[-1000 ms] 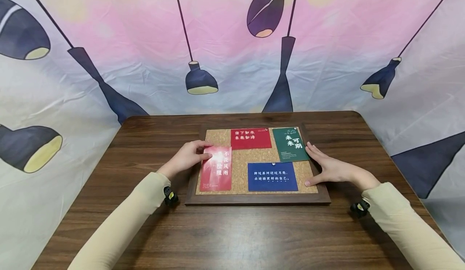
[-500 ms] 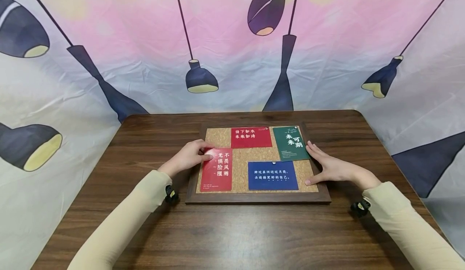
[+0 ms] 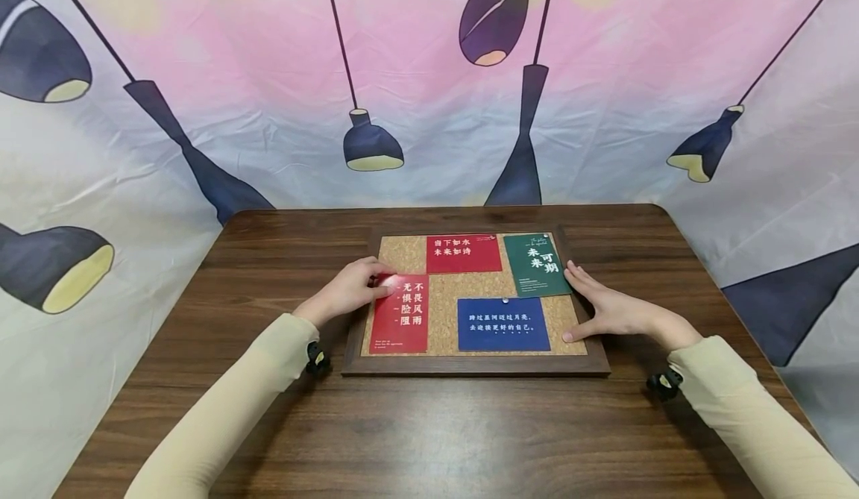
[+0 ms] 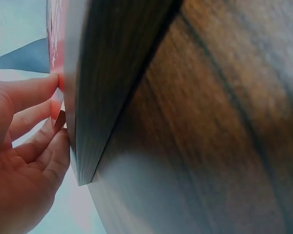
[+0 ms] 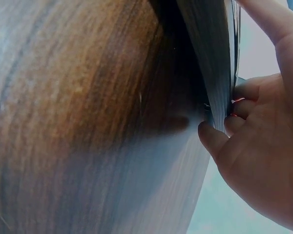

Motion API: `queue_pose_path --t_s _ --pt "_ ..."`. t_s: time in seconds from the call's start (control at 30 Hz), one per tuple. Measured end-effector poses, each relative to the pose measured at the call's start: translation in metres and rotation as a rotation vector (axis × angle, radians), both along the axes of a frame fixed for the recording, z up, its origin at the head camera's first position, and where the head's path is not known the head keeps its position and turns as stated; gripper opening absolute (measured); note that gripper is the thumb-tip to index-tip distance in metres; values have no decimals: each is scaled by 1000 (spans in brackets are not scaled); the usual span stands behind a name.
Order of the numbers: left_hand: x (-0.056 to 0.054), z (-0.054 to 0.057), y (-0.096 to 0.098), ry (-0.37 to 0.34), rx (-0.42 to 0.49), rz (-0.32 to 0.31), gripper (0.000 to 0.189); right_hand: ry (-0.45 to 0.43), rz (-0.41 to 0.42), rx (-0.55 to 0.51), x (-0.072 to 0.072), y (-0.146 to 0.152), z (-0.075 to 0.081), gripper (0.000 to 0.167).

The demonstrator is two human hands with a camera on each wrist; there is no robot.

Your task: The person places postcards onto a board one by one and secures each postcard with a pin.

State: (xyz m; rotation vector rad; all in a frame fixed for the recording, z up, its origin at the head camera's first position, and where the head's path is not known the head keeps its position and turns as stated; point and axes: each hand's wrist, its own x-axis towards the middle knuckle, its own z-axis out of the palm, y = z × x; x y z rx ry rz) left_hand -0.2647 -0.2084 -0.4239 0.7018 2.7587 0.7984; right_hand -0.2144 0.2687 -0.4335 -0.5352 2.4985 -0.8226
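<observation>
A framed cork board (image 3: 443, 287) lies on the table with several cards on it. My left hand (image 3: 344, 289) pinches the upper left corner of the upright red card (image 3: 406, 341), thumb on its face; in the left wrist view the fingers (image 4: 31, 144) curl beside the board's frame (image 4: 112, 53). At the right side, my right hand (image 3: 620, 317) rests spread on the board, thumb on the cork, fingertips at the edge of the green card (image 3: 532, 279). In the right wrist view its little finger (image 5: 212, 136) reaches down the frame's side.
A blue card (image 3: 503, 340) lies at the lower middle of the board, with a pin at its top edge. Another red card (image 3: 464, 263) is at the top. The brown table (image 3: 429, 439) extends around the board; a printed cloth (image 3: 429, 186) hangs behind.
The bright glare on the upright red card has shrunk to its upper left corner, and more lettering shows. My left hand has shifted very slightly; the right hand stays in place.
</observation>
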Motion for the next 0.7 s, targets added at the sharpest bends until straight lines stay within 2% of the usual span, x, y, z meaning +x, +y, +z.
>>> queue_pose_path --t_s 0.4,0.7 --pt "0 -1 -1 20 -37 -29 39 7 8 -11 1 0 1 125" --pt "1 -1 0 15 -40 -29 40 10 5 -1 2 0 1 125"
